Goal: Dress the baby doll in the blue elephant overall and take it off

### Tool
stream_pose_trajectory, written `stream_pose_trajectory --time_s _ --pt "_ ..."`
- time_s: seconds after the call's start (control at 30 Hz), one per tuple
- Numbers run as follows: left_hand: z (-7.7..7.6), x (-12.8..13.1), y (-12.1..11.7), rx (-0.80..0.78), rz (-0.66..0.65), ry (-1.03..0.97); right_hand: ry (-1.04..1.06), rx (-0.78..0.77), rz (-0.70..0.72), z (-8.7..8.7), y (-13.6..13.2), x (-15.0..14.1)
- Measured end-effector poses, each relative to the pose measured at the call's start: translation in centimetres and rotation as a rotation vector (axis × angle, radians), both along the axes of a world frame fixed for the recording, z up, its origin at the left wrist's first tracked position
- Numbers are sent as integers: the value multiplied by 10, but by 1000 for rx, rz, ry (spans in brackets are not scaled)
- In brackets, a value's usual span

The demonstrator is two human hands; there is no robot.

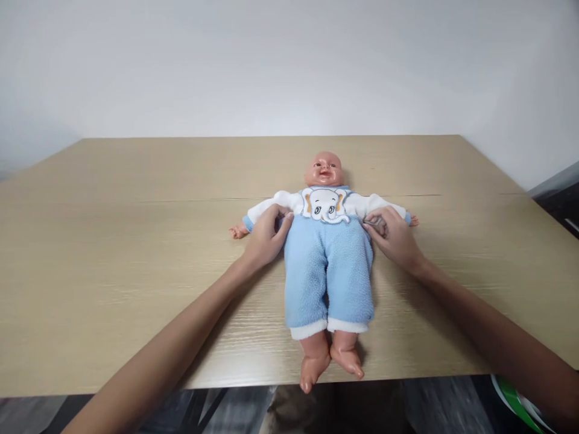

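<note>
A baby doll [324,170] lies on its back, head toward the far side and feet at the table's near edge. It wears blue fleece pants [305,271] with white cuffs and a white top [281,201] with an elephant face on the chest. My left hand [270,234] pinches the clothing at the waist on the left side, thumb and fingers together. On the opposite side my right hand [391,234] pinches the waist edge of the pants near the doll's sleeve. The doll's arms stretch out to both sides, past my hands.
The doll rests on a light wooden table [136,271] with a seam running across it. A pale wall [271,66] stands behind. At the lower right, below the table edge, is a round green and white object [515,401]. Something dark [561,199] stands at the right.
</note>
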State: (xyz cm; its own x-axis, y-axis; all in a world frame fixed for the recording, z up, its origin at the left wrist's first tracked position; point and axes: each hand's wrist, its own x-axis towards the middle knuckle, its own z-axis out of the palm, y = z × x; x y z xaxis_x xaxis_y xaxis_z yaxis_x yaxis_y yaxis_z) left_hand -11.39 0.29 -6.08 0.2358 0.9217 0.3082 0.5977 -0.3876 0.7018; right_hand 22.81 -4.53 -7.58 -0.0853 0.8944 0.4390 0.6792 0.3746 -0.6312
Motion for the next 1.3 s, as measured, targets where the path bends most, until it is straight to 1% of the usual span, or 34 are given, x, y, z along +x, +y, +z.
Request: stream_pose_trajectory --time_s 0.1,0.17,0.27,0.37,0.47,0.53,0.6,0.67,0.77,0.83,0.87,0.97,1.03,1.1,1.2,1.3 --pt "8 8 -1 121 54 17 -181 124 -77 1 -7 18" --pt "20 20 -1 221 34 39 -264 190 -127 0 -8 32" --pt "40 50 0 302 -98 89 -300 219 -117 -3 -5 55" --pt "56 89 9 323 -291 162 -276 139 -80 -8 3 74" --pt "59 126 25 293 -450 242 -257 52 -35 -12 8 82" --pt "55 144 37 235 -526 295 -237 51 -25 -9 8 81" --pt "48 155 47 173 -573 339 -183 70 -48 -2 4 75" --pt "42 160 53 144 -581 362 -96 70 -82 9 -4 66" --pt "36 158 54 164 -554 364 60 54 -129 24 -15 52" --pt "34 155 52 188 -543 335 197 19 -127 28 -18 47" --pt "34 153 51 195 -540 310 281 -18 -106 27 -18 47" --pt "33 150 49 195 -536 217 499 -199 -11 14 -12 48" --pt "33 148 48 183 -516 149 530 -360 48 2 -10 48" --pt "34 145 47 155 -477 58 491 -461 134 -9 -10 43" --pt "36 140 45 102 -399 -98 449 -464 292 -19 -15 26" --pt "37 133 43 68 -329 -225 505 -499 384 -20 -18 6"
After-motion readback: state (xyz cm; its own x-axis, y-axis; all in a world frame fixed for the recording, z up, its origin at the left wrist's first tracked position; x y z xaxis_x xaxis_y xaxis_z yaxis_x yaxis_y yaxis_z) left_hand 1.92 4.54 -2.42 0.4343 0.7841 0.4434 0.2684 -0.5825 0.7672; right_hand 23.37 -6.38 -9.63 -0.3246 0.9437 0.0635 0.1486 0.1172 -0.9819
